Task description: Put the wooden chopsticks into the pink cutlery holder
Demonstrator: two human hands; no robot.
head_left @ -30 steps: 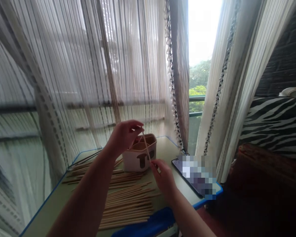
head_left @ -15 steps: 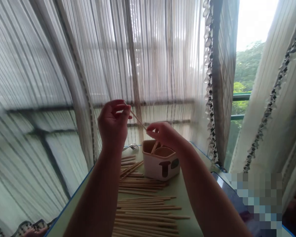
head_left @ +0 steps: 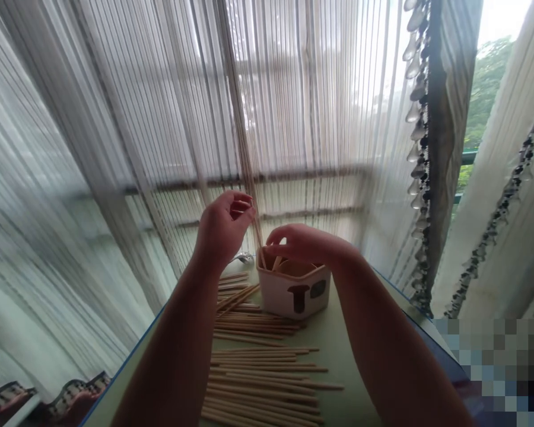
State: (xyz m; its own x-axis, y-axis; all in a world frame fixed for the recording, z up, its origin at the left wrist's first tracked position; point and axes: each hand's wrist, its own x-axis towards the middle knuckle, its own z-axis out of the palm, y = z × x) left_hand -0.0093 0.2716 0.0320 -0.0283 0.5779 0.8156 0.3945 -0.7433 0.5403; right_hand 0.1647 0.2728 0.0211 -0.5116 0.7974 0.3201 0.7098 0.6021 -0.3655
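Both my hands are raised over a small white container (head_left: 293, 292) with dark markings that stands on a green table (head_left: 338, 332). My left hand (head_left: 225, 228) pinches the top of a thin wooden stick (head_left: 258, 237) that points steeply down into the container's left corner. My right hand (head_left: 300, 243) hovers over the container's rim with its fingers curled close to the stick's lower part. Whether the right fingers grip the stick is unclear. A short stick leans inside the container.
Several long wooden sticks (head_left: 258, 373) lie in rows on the table before the container. A metal spoon (head_left: 244, 258) rests behind it. Sheer striped curtains (head_left: 160, 118) hang close behind. A pixelated device (head_left: 493, 362) lies at the right edge.
The stick has swung from a slant between my hands to nearly upright, with its lower end in the container. My right hand has dropped to the rim. The camera has turned left.
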